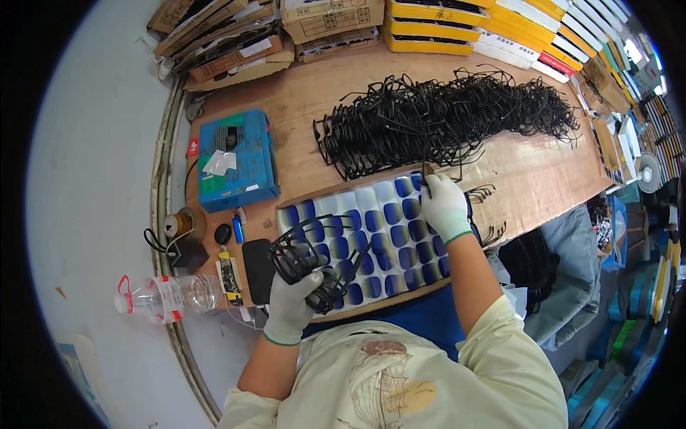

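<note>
My left hand, in a white glove, is wrapped round a bunch of black glasses frames; their temples stick out over the lenses. My right hand, also gloved, is at the far right edge of a shallow cardboard tray. Its fingers are pinched together at a thin dark piece whose kind is hard to make out. Rows of blue gradient lenses lie on white lining in the tray. Beyond it stretches a long heap of black glasses frames, tangled together.
A blue box stands at the left, with a phone, a yellow cutter, a tape roll and a plastic bottle nearer. Cardboard boxes and yellow trays are stacked behind. A few frames lie right of the tray.
</note>
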The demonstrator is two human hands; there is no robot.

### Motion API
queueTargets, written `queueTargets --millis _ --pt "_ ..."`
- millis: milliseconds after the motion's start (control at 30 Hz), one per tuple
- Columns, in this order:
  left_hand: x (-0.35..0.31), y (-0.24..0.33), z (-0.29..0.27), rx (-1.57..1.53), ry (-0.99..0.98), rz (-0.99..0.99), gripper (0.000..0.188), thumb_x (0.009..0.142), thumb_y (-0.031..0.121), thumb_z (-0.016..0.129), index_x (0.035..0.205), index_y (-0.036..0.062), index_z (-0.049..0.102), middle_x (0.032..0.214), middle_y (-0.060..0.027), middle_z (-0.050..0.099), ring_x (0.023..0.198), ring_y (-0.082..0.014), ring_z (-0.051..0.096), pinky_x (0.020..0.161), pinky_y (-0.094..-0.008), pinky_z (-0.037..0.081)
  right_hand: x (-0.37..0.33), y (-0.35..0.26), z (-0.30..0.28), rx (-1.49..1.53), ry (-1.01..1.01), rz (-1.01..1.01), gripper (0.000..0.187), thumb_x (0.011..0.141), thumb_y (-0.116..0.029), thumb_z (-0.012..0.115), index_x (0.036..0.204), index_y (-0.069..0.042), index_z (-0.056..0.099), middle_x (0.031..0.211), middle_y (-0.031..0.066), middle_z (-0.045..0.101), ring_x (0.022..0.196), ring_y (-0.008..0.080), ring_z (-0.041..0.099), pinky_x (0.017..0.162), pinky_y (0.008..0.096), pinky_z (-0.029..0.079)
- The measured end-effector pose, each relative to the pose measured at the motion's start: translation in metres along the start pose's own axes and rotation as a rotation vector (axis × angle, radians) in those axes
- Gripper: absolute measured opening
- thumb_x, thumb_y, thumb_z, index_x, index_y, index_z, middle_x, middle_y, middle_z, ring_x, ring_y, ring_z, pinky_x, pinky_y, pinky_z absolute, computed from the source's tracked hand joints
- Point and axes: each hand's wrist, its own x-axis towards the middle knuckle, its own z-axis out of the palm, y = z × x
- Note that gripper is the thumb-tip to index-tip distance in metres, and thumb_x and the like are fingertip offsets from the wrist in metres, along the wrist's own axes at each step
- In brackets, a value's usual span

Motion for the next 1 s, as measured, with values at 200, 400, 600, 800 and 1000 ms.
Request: queueTargets --millis 200,400,600,800,1000 --pt "0.004 -0.009 -0.006 -0.031 0.116 0.066 0.027 0.088 0.000 0.063 0.115 0.0006 0.060 0.107 -0.0152 0.069 0.099 -0.0272 0.071 0.085 -0.0415 0.062 -0.038 -0.030 -0.059 0.243 0.225 -0.008 0.016 0.089 -0.014 0.066 0.095 0.001 0.065 0.086 0.0185 0.068 0.081 0.0351 0.069 0.072 0.0430 0.055" --pt "0.015 -0.019 0.012 -0.149 -0.021 -0.010 0.028 0.090 0.001 0.060 0.119 0.0002 0.058 0.125 -0.0244 0.066 0.121 -0.0367 0.064 0.102 -0.0510 0.055 -0.087 -0.081 -0.056 1.786 -0.171 0.385 0.034 0.106 -0.021 0.050 0.108 0.011 0.058 0.100 0.0212 0.068 0.081 0.0265 0.072 0.072 0.0404 0.063" --pt "0.005 -0.019 0.030 -0.088 -0.144 0.031 0.032 0.091 -0.001 0.055 0.123 -0.0044 0.054 0.131 -0.0271 0.063 0.126 -0.0386 0.061 0.105 -0.0516 0.054 -0.118 -0.105 -0.020 2.116 -0.616 0.833 0.030 0.106 -0.015 0.049 0.133 -0.005 0.041 0.101 0.0163 0.064 0.070 0.0257 0.064 0.057 0.0361 0.053" --pt "-0.001 -0.025 0.034 0.118 -0.007 0.189 0.028 0.093 -0.001 0.053 0.120 -0.0040 0.056 0.112 -0.0176 0.067 0.103 -0.0276 0.070 0.091 -0.0417 0.061 -0.124 -0.102 -0.001 1.555 -0.523 0.660 0.047 0.100 -0.015 0.058 0.140 -0.004 0.035 0.105 0.0143 0.061 0.070 0.0225 0.063 0.056 0.0348 0.051" --pt "-0.002 -0.027 0.015 0.401 0.063 0.270 0.024 0.093 -0.003 0.052 0.116 -0.0030 0.059 0.107 -0.0141 0.068 0.095 -0.0233 0.071 0.087 -0.0376 0.061 -0.142 -0.089 0.011 0.881 0.239 0.058 0.058 0.094 -0.016 0.067 0.141 0.003 0.039 0.123 0.0226 0.060 0.108 0.0298 0.062 0.098 0.0397 0.050"
